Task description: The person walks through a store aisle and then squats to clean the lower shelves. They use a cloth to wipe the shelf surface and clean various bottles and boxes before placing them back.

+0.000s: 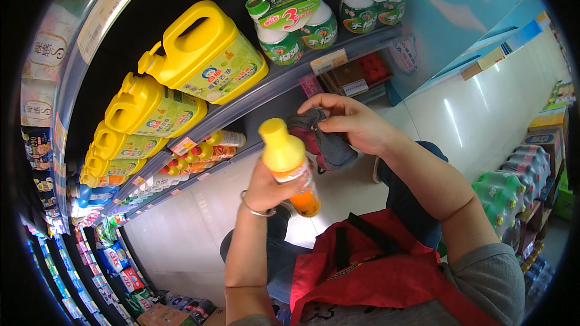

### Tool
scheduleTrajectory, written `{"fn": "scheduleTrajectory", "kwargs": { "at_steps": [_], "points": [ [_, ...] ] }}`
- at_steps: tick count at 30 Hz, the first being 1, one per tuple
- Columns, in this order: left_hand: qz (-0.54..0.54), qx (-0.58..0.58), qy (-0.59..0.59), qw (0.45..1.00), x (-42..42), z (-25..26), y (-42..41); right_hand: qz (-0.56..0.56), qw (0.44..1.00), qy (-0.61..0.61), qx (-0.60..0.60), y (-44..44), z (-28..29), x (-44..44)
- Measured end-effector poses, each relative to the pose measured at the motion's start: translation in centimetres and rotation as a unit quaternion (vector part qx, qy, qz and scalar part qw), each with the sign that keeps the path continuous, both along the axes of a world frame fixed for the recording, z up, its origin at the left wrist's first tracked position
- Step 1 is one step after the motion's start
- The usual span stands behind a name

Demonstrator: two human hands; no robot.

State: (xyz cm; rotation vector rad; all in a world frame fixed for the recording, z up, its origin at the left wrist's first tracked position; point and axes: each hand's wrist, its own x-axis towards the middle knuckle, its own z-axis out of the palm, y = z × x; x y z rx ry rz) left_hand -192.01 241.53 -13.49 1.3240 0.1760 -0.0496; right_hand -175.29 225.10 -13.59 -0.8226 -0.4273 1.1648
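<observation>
My left hand [272,188] is wrapped round an orange plastic bottle [304,199] with a yellow cap, which it holds tilted in front of the shelves. A metal bangle circles that wrist. Just to the right, my right hand [346,122] pinches a dark grey cloth [333,147] with pinkish-red parts between thumb and fingers. The cloth hangs behind and beside the bottle; whether the two touch, I cannot tell. Ahead, large yellow detergent jugs [210,54] stand in a row on the upper shelf, with white and green spray bottles [290,22] to their right.
Below the shelf's edge [253,88], more yellow-capped bottles [213,149] lie in a row on a lower shelf. A blue carton [453,13] stands at the upper right. Packs of green bottles [498,197] are stacked by my right elbow. A cardboard box [167,314] is at the bottom left.
</observation>
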Motion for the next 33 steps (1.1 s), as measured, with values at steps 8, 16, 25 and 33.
{"fn": "scheduleTrajectory", "kwargs": {
  "at_steps": [8, 16, 25, 33],
  "points": [
    [0.085, 0.346, 0.071, 0.932, -1.1, -0.5, 6.2, 0.02, 1.0, -0.002, 0.018, -0.8, -0.1, 0.4],
    [0.186, 0.452, 0.194, 0.851, -4.3, -13.4, 11.6, 0.012, 1.0, -0.012, 0.022, -0.8, 0.9, 0.4],
    [0.342, 0.491, 0.285, 0.749, -7.2, -28.3, 14.4, -0.023, 0.998, -0.051, -0.019, -0.1, 0.5, 0.3],
    [0.403, 0.4, 0.231, 0.79, -3.6, -35.3, 10.7, -0.059, 0.995, -0.005, -0.077, -1.1, -0.6, 0.9]
  ]
}}
